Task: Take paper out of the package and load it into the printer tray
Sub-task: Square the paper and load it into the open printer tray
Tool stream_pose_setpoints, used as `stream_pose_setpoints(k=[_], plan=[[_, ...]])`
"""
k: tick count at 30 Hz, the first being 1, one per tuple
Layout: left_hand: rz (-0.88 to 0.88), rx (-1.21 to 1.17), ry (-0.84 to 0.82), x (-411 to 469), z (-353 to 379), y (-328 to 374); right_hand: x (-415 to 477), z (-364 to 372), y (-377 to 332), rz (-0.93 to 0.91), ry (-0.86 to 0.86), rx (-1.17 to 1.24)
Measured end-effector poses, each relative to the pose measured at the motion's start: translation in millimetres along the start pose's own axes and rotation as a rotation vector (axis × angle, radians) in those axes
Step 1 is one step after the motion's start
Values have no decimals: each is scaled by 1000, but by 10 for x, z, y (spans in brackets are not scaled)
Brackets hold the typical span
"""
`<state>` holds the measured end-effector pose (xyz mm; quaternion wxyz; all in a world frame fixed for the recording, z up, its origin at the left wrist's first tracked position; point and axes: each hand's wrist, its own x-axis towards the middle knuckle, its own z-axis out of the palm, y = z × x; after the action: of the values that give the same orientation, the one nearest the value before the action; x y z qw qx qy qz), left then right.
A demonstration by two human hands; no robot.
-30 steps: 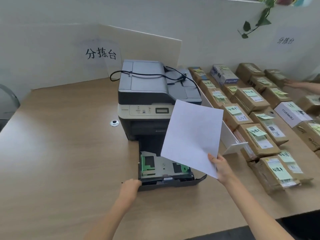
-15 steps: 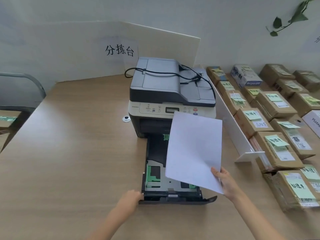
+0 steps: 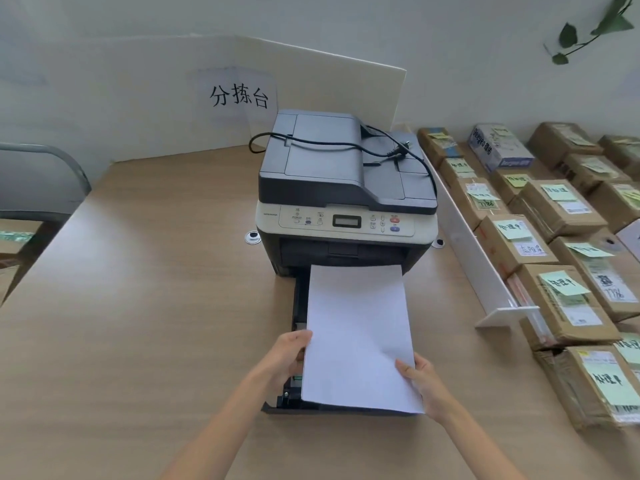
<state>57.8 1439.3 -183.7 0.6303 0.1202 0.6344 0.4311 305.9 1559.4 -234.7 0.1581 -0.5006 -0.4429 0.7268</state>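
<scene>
Paper now flat over the tray, no longer raised in one hand.
White paper sheet over black pulled-out printer tray; left hand and right hand each pinch a side edge; not yet seated.

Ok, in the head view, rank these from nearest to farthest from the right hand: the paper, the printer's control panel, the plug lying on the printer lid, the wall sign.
1. Paper: held by the right hand at its near right edge, over the pulled-out tray.
2. Control panel: on the printer's front, above the tray slot.
3. Plug: on the lid, right side.
4. Wall sign: behind the printer, to the left.
</scene>
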Motion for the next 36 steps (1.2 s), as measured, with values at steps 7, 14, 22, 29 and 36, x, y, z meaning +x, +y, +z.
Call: stream_pose_setpoints(k=[7,14,22,29,36], plan=[[-44,208,196,312,-29,23,200,150,-67,49,-6,-161],[-65,220,267,595,-63,10,422,149,-134,136,12,-159],[-33,281,386,867,-93,-89,596,238,-213,144,-19,-175],[-27,362,444,1043,-32,-149,803,300,-72,151,83,-209],[-16,534,393,1101,18,-241,904,345,96,190,189,-264]])
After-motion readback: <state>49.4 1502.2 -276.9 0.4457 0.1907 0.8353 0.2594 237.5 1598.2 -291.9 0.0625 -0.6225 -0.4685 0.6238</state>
